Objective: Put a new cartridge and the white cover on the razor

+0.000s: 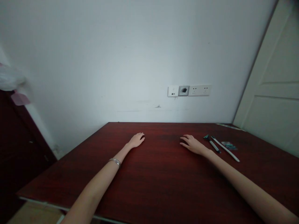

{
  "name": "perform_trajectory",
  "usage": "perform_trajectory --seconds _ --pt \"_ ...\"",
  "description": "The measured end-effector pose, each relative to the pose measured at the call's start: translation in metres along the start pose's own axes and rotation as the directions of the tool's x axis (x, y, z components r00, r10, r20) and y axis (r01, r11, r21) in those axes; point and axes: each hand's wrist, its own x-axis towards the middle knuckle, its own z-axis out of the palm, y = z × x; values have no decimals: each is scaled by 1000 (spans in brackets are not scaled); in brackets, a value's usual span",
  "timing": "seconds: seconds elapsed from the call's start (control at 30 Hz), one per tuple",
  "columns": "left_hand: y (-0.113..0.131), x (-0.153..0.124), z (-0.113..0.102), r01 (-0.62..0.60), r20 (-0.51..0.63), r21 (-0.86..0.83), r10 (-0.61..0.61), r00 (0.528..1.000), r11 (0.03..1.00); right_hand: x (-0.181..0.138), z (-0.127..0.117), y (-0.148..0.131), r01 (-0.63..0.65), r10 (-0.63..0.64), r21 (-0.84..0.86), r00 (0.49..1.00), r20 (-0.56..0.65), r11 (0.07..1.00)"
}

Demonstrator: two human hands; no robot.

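Observation:
Both my hands lie palm down on a dark red wooden table. My left hand rests flat with its fingers stretched out and holds nothing; a silver bracelet sits on that wrist. My right hand also lies flat with fingers spread and holds nothing. Just to its right lie a razor with a teal head, a long thin white stick-like item, and a small teal and grey item. The razor is nearest my right hand, not touching it.
A white wall stands behind the table with a row of sockets. A white door is at the right. Dark furniture and a blurred white bag are at the left. A strip lies at the table's far right edge.

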Motion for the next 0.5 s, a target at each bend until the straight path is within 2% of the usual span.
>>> perform_trajectory --seconds 0.5 --pt "-1 -3 0 14 -18 -37 -15 1000 999 -13 1 -7 -95 97 66 995 -37 993"
